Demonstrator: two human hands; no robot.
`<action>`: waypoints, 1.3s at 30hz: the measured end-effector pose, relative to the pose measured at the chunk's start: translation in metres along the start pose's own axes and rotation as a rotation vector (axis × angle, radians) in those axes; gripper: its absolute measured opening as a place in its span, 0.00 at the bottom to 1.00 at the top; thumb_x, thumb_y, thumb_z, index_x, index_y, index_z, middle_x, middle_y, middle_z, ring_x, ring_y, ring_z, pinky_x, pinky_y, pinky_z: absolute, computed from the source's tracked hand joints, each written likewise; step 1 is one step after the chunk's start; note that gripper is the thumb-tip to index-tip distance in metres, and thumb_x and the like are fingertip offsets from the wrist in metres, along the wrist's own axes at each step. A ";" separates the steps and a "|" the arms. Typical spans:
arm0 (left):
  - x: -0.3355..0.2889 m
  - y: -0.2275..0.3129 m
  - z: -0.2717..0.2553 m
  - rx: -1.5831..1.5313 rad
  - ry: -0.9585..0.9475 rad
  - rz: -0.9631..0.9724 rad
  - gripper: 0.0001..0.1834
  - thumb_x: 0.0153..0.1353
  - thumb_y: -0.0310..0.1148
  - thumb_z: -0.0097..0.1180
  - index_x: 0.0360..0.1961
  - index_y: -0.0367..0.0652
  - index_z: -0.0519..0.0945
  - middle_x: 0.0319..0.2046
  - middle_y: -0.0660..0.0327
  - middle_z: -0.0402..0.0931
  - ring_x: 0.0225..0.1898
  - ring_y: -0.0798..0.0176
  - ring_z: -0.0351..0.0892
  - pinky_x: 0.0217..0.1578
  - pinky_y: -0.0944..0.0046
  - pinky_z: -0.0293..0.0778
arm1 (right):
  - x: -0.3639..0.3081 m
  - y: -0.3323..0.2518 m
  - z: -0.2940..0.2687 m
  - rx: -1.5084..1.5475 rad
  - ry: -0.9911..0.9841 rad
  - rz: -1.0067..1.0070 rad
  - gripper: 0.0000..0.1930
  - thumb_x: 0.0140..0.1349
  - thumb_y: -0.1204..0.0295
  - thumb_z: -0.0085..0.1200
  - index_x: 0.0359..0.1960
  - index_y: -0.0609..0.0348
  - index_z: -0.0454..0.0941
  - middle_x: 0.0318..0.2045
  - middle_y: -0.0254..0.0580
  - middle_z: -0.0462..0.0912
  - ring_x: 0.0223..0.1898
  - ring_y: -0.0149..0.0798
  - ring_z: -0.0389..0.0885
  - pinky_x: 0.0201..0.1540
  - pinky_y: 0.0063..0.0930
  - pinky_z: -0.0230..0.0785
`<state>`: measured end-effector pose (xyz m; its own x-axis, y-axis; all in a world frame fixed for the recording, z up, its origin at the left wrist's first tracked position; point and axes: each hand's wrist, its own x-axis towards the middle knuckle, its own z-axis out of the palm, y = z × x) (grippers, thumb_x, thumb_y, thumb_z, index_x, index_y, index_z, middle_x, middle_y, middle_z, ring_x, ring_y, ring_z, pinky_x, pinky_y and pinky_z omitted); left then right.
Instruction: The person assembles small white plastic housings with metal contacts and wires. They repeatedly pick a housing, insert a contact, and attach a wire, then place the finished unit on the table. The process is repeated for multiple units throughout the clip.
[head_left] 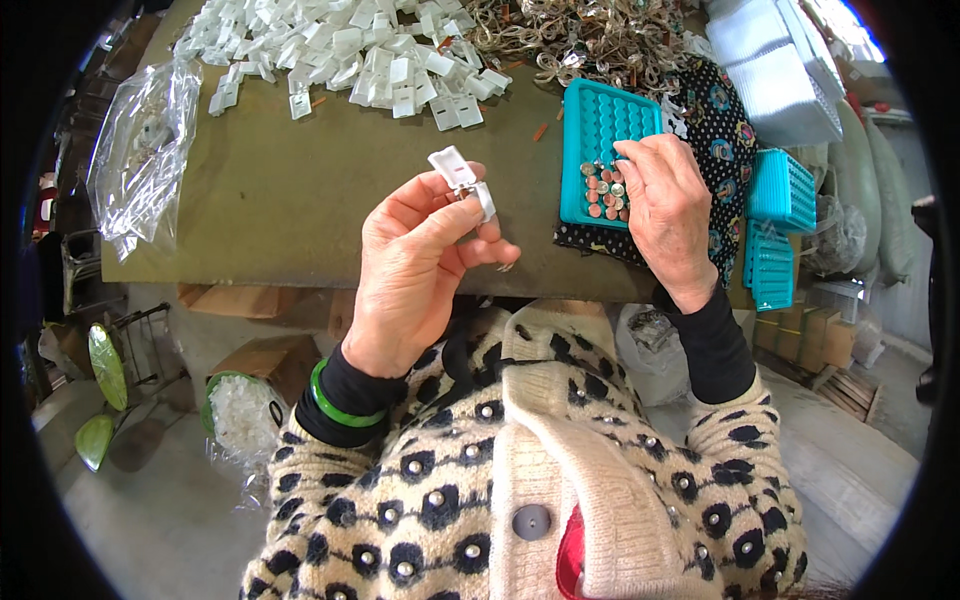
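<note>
My left hand is raised over the near part of the table, its thumb and fingers closed on a small white plastic hinged case. The case's lid stands up, and my thumb covers part of its lower half. On the right lies a teal tray with rows of round hollows. Small round coppery and silvery pieces fill its nearer end. My right hand hovers at the tray's right side, thumb and forefinger pinched together above the pieces. Whatever the pinch holds is too small to make out.
White plastic cases are heaped at the far side. Beside them lies a tangle of beige and metallic parts. A clear plastic bag covers the table's left edge. Patterned dark cloth, white stacked trays and teal stacked trays are right.
</note>
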<state>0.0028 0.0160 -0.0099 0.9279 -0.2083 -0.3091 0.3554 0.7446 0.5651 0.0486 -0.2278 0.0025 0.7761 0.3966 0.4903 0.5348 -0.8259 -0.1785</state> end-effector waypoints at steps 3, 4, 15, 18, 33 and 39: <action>0.000 0.000 0.002 0.010 0.038 -0.041 0.12 0.62 0.20 0.54 0.47 0.32 0.77 0.31 0.61 0.77 0.28 0.68 0.76 0.26 0.65 0.77 | 0.003 0.005 -0.004 0.098 -0.091 0.025 0.09 0.55 0.82 0.60 0.37 0.61 0.79 0.31 0.41 0.74 0.35 0.43 0.77 0.36 0.34 0.72; 0.000 0.000 0.002 0.018 0.053 -0.061 0.12 0.61 0.19 0.54 0.47 0.32 0.77 0.31 0.61 0.77 0.27 0.69 0.75 0.24 0.67 0.74 | 0.004 0.007 -0.005 0.131 -0.118 0.035 0.08 0.55 0.82 0.60 0.36 0.61 0.79 0.32 0.41 0.74 0.35 0.43 0.77 0.37 0.34 0.72; 0.005 0.000 -0.004 0.038 0.031 -0.112 0.13 0.54 0.17 0.50 0.41 0.35 0.78 0.31 0.59 0.72 0.27 0.67 0.67 0.19 0.71 0.62 | 0.014 0.017 -0.013 0.231 -0.235 -0.064 0.07 0.55 0.82 0.59 0.35 0.61 0.76 0.31 0.40 0.75 0.34 0.42 0.77 0.35 0.34 0.72; 0.004 -0.005 0.003 0.043 0.079 -0.094 0.13 0.54 0.17 0.49 0.41 0.36 0.79 0.31 0.58 0.73 0.27 0.66 0.70 0.21 0.68 0.66 | 0.017 0.016 -0.016 0.302 -0.223 -0.012 0.06 0.56 0.82 0.58 0.33 0.62 0.74 0.30 0.40 0.75 0.31 0.43 0.77 0.34 0.33 0.72; 0.017 -0.012 0.017 0.103 -0.010 -0.095 0.18 0.61 0.19 0.57 0.53 0.31 0.77 0.38 0.56 0.81 0.35 0.63 0.83 0.42 0.54 0.85 | 0.020 0.020 -0.008 0.292 -0.256 -0.222 0.13 0.48 0.86 0.55 0.38 0.63 0.77 0.32 0.42 0.73 0.37 0.44 0.78 0.38 0.33 0.75; 0.016 -0.016 0.021 0.135 -0.017 -0.043 0.21 0.61 0.19 0.58 0.57 0.31 0.75 0.38 0.57 0.81 0.39 0.61 0.85 0.43 0.55 0.85 | 0.029 0.028 -0.009 0.359 -0.333 -0.290 0.10 0.50 0.85 0.55 0.34 0.63 0.76 0.31 0.41 0.73 0.34 0.44 0.78 0.35 0.34 0.75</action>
<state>0.0146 -0.0124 -0.0082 0.9130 -0.2495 -0.3227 0.4054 0.6432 0.6496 0.0834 -0.2430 0.0196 0.6125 0.7400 0.2779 0.7770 -0.4990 -0.3838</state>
